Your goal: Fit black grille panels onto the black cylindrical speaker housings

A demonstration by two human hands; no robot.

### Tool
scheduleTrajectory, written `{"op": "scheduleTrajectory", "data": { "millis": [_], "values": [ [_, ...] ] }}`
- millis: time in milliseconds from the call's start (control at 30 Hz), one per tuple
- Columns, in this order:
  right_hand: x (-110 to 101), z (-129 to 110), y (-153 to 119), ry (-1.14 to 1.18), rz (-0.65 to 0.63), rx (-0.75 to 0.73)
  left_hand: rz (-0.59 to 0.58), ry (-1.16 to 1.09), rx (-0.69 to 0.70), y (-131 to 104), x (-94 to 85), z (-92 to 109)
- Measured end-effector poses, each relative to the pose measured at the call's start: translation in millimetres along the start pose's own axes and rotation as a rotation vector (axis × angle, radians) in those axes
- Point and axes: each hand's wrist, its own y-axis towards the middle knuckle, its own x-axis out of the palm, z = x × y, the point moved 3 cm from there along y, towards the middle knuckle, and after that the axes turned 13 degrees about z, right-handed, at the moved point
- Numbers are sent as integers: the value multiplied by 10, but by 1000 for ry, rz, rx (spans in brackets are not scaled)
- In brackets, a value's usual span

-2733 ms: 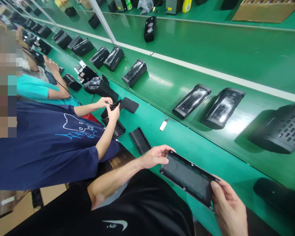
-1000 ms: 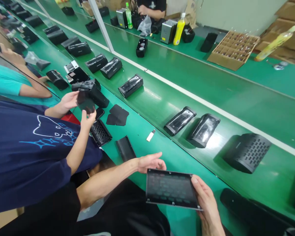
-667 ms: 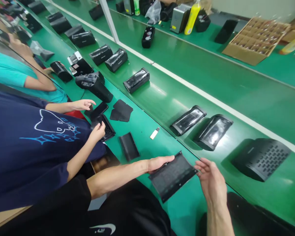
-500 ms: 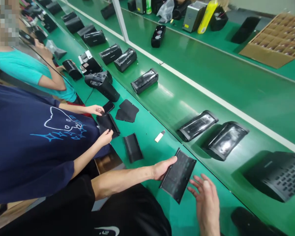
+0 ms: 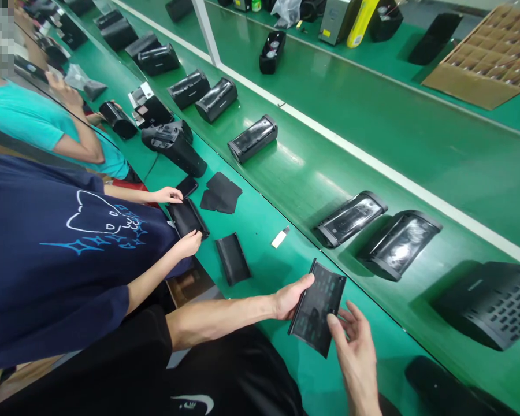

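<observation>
The left hand [image 5: 291, 297] grips the black panel [image 5: 317, 309] by its nine-o'clock edge above the green bench [image 5: 264, 268]; the right hand [image 5: 356, 344] has its thumb at four (gripping or not, I can't tell). Beyond, white tool [image 5: 279, 238] at eleven; farther, glossy unit [image 5: 353, 218] at one.

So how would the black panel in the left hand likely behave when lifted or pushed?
The black panel is probably stiff: it holds its shape with the left hand gripping one long edge. Likely light too, since its edges look thin. Pushed along the green table, it would probably slide rather than roll, given its broad, shallow form.
</observation>
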Motion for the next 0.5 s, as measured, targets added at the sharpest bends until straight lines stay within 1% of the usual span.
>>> {"op": "scheduleTrajectory", "data": {
  "millis": [67,167,233,300,367,433,500],
  "values": [
    [-45,-96,34,-5,3,-20,27,-73,-51,35,-23,-12],
    [-10,-135,39,-95,-58,17,34,-103,-40,12,-20,27],
    [56,-90,11,-138,-112,62,0,-116,-23,-29,3,57],
    [106,-20,-15,-156,-130,74,-8,-111,-14,-53,15,66],
    [124,43,-24,-165,-127,48,1,-109,-1,-39,11,57],
    [121,86,-18,-173,-135,14,18,-115,-22,14,-9,22],
    [107,107,-5,-183,-141,-9,8,-129,-52,84,-28,-20]
  ]
}}
